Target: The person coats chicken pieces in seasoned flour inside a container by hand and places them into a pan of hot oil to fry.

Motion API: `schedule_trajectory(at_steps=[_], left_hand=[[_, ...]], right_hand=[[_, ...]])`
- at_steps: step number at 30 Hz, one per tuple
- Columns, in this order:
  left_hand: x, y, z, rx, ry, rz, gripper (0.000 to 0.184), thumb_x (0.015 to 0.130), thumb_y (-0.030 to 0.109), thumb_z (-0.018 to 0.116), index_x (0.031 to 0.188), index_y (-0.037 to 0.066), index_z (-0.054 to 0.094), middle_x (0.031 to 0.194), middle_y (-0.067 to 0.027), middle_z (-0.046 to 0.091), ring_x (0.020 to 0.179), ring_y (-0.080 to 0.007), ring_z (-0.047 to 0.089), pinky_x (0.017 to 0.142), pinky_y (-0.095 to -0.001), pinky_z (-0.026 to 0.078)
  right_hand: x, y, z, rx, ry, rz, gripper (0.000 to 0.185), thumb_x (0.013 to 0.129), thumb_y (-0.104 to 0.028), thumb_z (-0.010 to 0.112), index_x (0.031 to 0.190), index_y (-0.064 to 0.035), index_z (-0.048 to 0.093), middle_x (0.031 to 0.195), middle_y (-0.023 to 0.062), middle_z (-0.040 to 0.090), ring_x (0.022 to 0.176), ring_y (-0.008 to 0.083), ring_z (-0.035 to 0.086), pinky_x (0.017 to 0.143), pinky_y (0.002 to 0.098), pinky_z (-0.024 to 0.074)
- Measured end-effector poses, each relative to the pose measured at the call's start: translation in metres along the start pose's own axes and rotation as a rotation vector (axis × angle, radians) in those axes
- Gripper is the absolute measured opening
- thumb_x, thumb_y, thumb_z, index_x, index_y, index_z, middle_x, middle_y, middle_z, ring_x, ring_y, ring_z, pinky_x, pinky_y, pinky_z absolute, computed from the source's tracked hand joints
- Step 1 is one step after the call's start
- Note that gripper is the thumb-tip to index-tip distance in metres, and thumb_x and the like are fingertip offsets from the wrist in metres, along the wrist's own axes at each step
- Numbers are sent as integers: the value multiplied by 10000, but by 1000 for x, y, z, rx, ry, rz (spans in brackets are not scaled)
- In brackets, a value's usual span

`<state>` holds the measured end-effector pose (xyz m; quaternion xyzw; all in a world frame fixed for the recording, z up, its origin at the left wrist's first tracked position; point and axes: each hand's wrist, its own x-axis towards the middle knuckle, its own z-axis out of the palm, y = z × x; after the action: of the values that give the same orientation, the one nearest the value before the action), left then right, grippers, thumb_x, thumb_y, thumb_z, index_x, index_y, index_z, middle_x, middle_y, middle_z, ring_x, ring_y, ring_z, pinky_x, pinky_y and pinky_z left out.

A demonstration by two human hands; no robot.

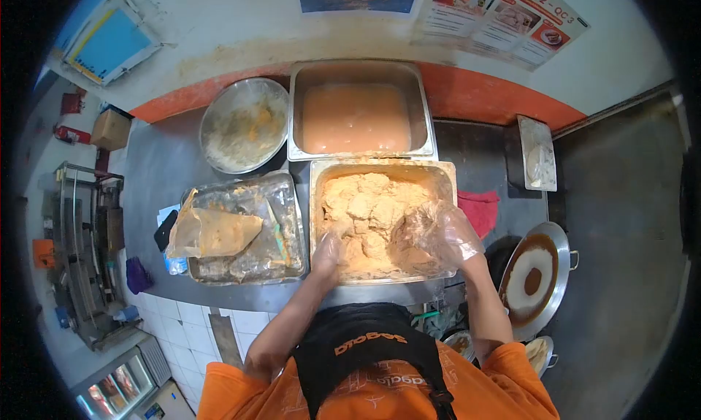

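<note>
A rectangular metal tub (317, 201) holds coated, floury pieces (372, 210) heaped in pale orange breading. My left hand (330, 252), in a clear plastic glove, is at the tub's left side, touching the breading; its fingertips are hard to make out. My right hand (451, 237), also in a clear glove, is inside the right side of the tub. Crumpled, breading-smeared plastic shows at its fingers, and whether it grips a piece cannot be seen.
Behind is a tub of orange liquid (358, 120), with a round floury bowl (244, 126) beside it. At left, a messy tray (241, 270) bears a plastic bag (212, 232) and a green-handled knife (280, 245). A red cloth (480, 210) and a large round pan (561, 274) are at right.
</note>
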<state>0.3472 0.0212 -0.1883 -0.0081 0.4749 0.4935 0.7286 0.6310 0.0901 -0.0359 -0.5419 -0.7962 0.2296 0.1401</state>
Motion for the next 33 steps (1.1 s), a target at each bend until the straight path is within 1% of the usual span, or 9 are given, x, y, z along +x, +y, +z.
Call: schedule_trajectory(at_steps=[4,10,14,18,21,24,26,29,33], left_hand=[[-58,82,98,-91,-76,-243,570,1056,476,400,1468,83,401,1368,-111,558,1148,-281,626,1037,-449,505],[12,60,77,-58,-136,-146,590,1003,480,492,1413,57,470,1290,-137,627,1087,-296,666,913,-458,575],[50,28,65,114,-192,-50,568,1009,470,473,1388,48,498,1247,-131,649,1064,-277,674,885,-453,590],[37,32,71,-24,-218,-223,558,1035,450,375,1363,20,511,1235,-134,653,1078,-291,670,909,-459,584],[31,46,50,-21,-346,-152,487,1068,409,339,1383,63,473,1298,-142,607,1085,-280,654,907,-470,579],[3,52,36,53,-151,-78,559,1068,482,311,1394,50,452,1332,-130,575,1139,-273,622,990,-465,527],[-21,58,57,295,49,-16,620,1058,528,320,1428,41,424,1328,-127,569,1167,-255,596,998,-437,518],[5,48,56,98,-113,-84,616,1060,514,329,1448,43,412,1342,-119,554,1153,-234,590,969,-394,519],[-9,71,108,372,-82,-78,507,1055,415,405,1375,35,503,1259,-104,591,1123,-215,584,924,-361,511]], right_hand=[[7,17,7,287,-47,69,382,786,-156,713,1117,3,608,968,217,658,843,341,650,710,387,534],[52,110,119,99,-566,160,426,842,-184,698,1216,-27,570,1066,160,658,833,263,653,745,373,530],[60,60,142,203,-666,245,420,894,-189,675,1264,-36,550,1105,140,650,833,206,653,809,363,525],[61,3,109,349,-390,464,468,895,-159,671,1321,-36,520,1131,158,653,871,202,652,899,357,502],[50,-53,49,491,-227,438,511,872,-135,689,1337,-23,509,1072,122,653,818,200,637,805,334,519],[50,-40,7,625,-130,426,503,875,-156,700,1329,-23,528,1063,98,657,822,188,639,752,322,538],[52,19,24,691,-246,576,486,889,-185,701,1322,-29,548,1092,94,661,860,181,648,756,320,545],[53,79,105,996,-205,718,463,910,-228,703,1313,-38,577,1136,89,666,917,171,663,762,318,557],[64,37,134,1360,-321,928,528,917,-342,699,1330,-35,579,1303,96,634,1069,210,652,911,329,530]])
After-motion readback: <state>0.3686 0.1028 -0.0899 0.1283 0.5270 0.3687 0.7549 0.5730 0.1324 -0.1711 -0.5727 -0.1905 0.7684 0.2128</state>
